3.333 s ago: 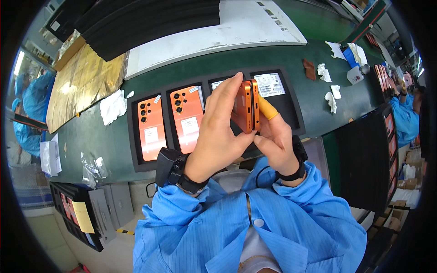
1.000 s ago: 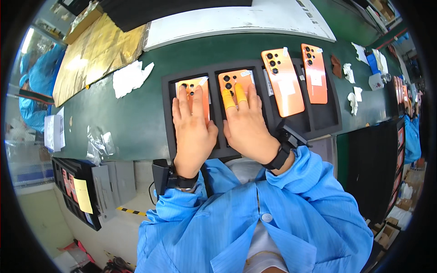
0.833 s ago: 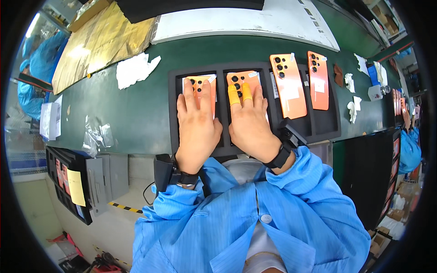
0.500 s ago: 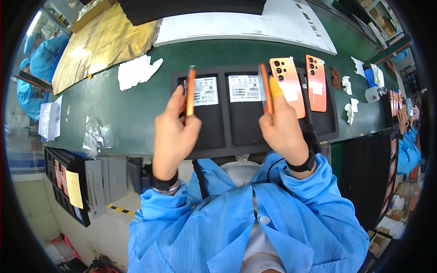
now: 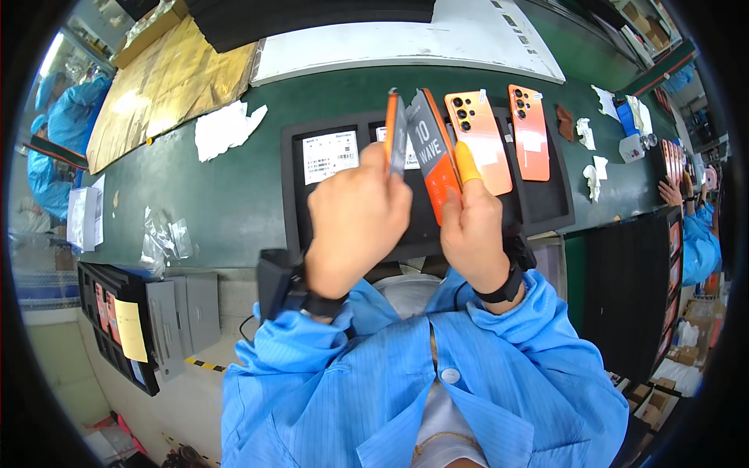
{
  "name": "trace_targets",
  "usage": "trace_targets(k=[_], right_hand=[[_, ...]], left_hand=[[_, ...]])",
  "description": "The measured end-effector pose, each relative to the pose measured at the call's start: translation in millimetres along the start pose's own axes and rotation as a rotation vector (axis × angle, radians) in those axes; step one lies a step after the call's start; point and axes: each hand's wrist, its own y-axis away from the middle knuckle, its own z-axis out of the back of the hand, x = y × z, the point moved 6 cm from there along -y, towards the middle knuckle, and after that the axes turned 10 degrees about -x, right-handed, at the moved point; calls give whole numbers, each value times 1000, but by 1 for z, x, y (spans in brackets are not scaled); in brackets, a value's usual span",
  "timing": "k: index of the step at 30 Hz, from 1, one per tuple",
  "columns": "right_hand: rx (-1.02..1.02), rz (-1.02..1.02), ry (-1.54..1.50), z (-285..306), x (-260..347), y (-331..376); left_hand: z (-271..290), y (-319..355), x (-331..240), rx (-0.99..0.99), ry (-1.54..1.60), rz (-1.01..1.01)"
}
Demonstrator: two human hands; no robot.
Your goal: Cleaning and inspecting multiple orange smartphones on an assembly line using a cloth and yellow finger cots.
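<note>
My left hand (image 5: 355,210) grips an orange-edged smartphone (image 5: 395,129), which stands on edge with its screen side turned right. Pinched in my right hand (image 5: 474,226) is a second smartphone (image 5: 431,144), tilted, with a dark printed front and an orange lower part. A yellow finger cot (image 5: 467,162) covers one right finger. Both phones are held close together over a black foam tray (image 5: 291,203). In the tray's right part lie two orange phones, a nearer one (image 5: 488,144) and a farther-right one (image 5: 531,129), backs up. A white label (image 5: 330,156) shows in the left compartment.
The green table (image 5: 211,195) bears white paper scraps (image 5: 226,129), clear plastic film (image 5: 165,238) and a brown scrap (image 5: 565,123). A white board (image 5: 406,51) lies at the back. Phone racks (image 5: 117,327) stand lower left. Another person's hand (image 5: 669,191) is at far right.
My left hand has moved right with its phone, close to the other. The right phone has turned so its printed front shows. The whole view has shifted slightly.
</note>
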Motion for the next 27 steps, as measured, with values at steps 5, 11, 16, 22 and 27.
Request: trace_targets(k=[5, 11, 16, 22, 27], right_hand=[[-46, 197, -56, -17, 0, 7], [76, -7, -338, -17, -23, 15], [172, -146, -507, -19, -27, 15], [124, -197, -672, -20, -42, 17], [109, -169, -624, -20, -45, 15]], left_hand=[[-37, -8, -7, -3, 107, 27], [-44, 4, 0, 107, 421, 155], [-55, 32, 12, 160, 646, 110], [-54, 41, 9, 323, 570, 14], [-56, 39, 10, 283, 564, -8]])
